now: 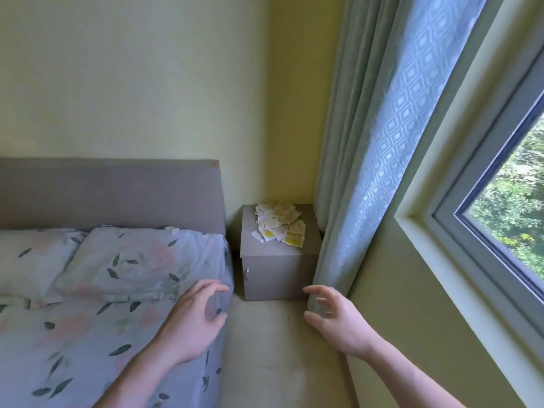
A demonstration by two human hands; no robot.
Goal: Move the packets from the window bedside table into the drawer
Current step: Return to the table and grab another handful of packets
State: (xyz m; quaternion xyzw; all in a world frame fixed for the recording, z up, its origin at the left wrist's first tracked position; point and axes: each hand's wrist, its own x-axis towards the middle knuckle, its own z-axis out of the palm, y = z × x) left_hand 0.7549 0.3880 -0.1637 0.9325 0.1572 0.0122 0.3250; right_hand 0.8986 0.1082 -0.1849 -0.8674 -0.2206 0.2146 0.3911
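Packets (pixel 279 223) heaped on bedside table (pixel 309 245); left hand (pixel 192 322), right hand (pixel 338 319) well short, grips loose, empty

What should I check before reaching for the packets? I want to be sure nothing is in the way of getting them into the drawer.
1. Packets on top of the bedside table: ok, a loose pile, all on top.
2. Drawer open to receive them: not ok, the front looks closed; its handle is untouched.
3. Left hand free: ok, fingers relaxed, holding nothing, over the bed edge.
4. Right hand free: ok, open, beside the curtain.
5. Path between bed and curtain: ok, bare floor.
6. Room inside the drawer: cannot tell, hidden.
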